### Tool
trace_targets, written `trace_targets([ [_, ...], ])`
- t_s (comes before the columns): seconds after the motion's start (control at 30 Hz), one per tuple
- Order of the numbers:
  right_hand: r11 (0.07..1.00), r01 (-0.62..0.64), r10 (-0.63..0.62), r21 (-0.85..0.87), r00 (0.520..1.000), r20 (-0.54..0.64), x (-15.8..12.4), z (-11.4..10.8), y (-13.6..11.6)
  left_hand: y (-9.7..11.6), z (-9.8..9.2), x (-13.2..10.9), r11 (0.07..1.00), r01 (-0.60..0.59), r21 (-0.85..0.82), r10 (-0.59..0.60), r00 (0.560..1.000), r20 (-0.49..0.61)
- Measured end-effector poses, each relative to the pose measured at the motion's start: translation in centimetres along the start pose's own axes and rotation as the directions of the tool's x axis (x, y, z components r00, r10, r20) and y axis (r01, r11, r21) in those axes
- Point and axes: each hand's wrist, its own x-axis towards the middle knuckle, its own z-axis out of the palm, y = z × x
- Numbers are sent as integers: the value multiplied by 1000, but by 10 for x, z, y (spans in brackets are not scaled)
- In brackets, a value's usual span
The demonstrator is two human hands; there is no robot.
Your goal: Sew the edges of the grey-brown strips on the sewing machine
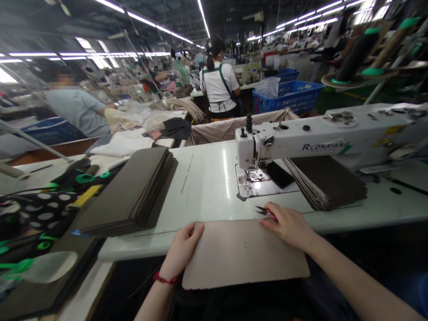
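Observation:
A beige flat panel [240, 256] with small dark dots lies tilted over the table's front edge, toward my body. My left hand [185, 245] grips its upper left corner, thumb on top. At its upper right edge, my right hand [284, 223] is closed around a pair of thread snips [268, 213], blades pointing left; the thumb also rests on the panel. Just beyond stands a white sewing machine [321, 133], its needle area above a metal plate [261, 189]. Whether the snips touch the panel is hard to tell.
A stack of dark panels [130, 191] stands at left, another stack [327, 183] under the machine arm. Beside the needle lies a black phone [280, 174]. Thread cones [359, 55] rise at upper right. A person [219, 82] sits ahead near a blue crate [289, 96]; another person [76, 107] sits at left.

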Motion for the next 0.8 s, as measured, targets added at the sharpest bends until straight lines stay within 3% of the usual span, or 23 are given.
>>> trace_targets([
  [0.17,952,203,-180,-231,977,117,-3,-2,7,1,0,1,1000,0,-11,0,1000,-2],
  [0.33,917,299,-262,-266,951,164,7,-2,8,3,1,1,1000,0,-22,0,1000,3],
  [0.8,920,311,-275,-240,946,173,17,2,8,-8,-1,6,1000,-4,-18,4,1000,12],
])
